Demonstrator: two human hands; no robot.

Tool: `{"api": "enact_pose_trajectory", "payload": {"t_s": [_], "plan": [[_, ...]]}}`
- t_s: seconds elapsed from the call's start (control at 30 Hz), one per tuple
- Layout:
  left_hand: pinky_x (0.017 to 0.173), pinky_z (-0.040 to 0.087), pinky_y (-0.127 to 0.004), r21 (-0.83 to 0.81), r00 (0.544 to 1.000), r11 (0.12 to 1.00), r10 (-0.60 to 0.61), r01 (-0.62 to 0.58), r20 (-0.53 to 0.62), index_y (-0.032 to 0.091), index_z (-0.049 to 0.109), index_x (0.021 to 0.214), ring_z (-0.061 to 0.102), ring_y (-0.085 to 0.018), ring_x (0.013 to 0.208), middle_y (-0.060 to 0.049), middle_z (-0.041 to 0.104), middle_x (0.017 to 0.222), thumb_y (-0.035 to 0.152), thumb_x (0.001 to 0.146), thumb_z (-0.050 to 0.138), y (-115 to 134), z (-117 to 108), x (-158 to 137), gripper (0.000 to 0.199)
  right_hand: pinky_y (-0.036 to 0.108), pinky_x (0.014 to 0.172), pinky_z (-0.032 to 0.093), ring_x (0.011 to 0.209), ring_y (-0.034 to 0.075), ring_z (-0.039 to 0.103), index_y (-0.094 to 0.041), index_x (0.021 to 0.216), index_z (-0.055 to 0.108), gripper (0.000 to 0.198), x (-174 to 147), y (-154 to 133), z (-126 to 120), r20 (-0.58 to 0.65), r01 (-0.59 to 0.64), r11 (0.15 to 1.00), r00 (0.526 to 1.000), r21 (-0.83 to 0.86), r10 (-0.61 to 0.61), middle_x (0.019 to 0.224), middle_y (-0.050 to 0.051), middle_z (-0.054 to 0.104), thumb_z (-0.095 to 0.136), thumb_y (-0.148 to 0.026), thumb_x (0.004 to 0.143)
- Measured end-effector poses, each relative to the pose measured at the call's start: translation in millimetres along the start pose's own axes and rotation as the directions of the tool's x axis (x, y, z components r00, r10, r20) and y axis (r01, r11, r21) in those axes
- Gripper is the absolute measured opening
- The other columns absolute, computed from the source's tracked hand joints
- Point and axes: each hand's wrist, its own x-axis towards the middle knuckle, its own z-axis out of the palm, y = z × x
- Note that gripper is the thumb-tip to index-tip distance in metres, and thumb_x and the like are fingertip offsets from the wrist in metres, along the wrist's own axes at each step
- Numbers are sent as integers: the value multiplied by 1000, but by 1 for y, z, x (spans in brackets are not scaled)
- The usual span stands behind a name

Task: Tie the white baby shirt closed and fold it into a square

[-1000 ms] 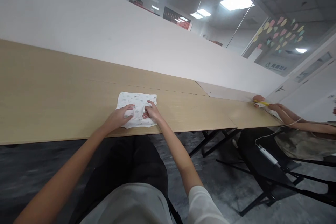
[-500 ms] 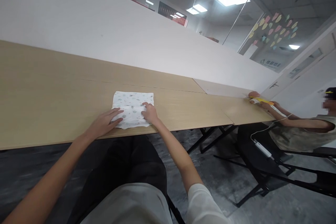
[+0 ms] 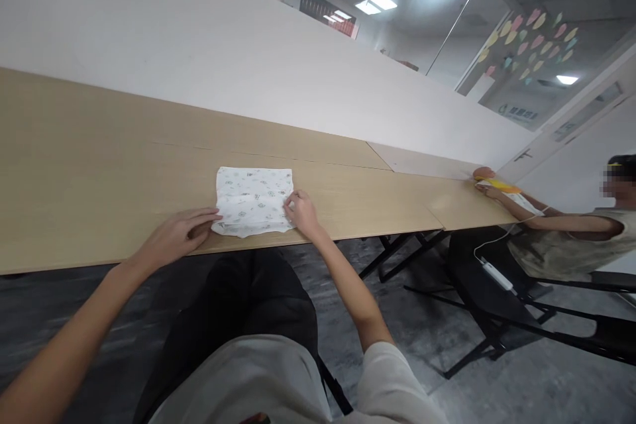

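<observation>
A white cloth point(image 3: 254, 187) with a small scattered print lies flat on the table, roughly rectangular, its near edge wavy. A horizontal crease or fold crosses its middle. At the cloth's left edge is my left hand point(image 3: 179, 233), fingers stretched out and thumb apart, the fingertips touching the border. My right hand point(image 3: 303, 214) is at the right edge, its fingers bent and pinched together on the cloth's border.
The long wooden table point(image 3: 99, 165) runs along a white partition point(image 3: 278, 73) with glass above. Off to the right, a person point(image 3: 571, 232) handles a white and yellow item point(image 3: 504, 187) at the table. A black chair point(image 3: 477, 285) holds a white power strip point(image 3: 497, 275).
Both my hands have moved outward from on top of the cloth to its left and right edges. More of the cloth's print shows, and it looks flatter. The view has shifted slightly.
</observation>
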Motion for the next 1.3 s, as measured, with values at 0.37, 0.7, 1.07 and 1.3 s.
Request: {"api": "enact_pose_trajectory", "payload": {"t_s": [0.37,0.7,1.07,1.3], "plan": [[104,43,-42,28,1000,1000,-3,3,-19,26,74,107,63,-28,114,-7,71,119,55,86,44,7,6,3,46,38,100,46,110,22,60,-17,116,67,42,-49,40,-13,8,178,973,984,144,-181,116,12,67,44,-1,84],[99,46,-45,13,998,998,-55,55,11,25,72,103,65,-30,107,-10,73,113,62,90,29,16,0,-2,59,39,103,44,116,23,58,-17,99,72,25,-48,35,-10,41,144,973,987,178,-153,119,13,64,54,-7,84],[99,45,-36,-111,950,985,-160,134,-269,19,65,110,63,-25,107,-7,70,115,55,92,33,53,-29,7,51,33,94,48,99,20,63,-20,84,67,11,-37,1,-38,-43,-98,775,986,624,159,96,5,71,58,-26,84],[90,48,-29,-336,836,872,-458,356,-301,8,65,113,61,-20,98,-10,70,113,42,85,42,14,-24,76,49,20,69,48,75,14,58,-17,90,64,16,50,14,-4,-39,-318,687,892,653,450,73,-1,59,54,-19,79]]}}
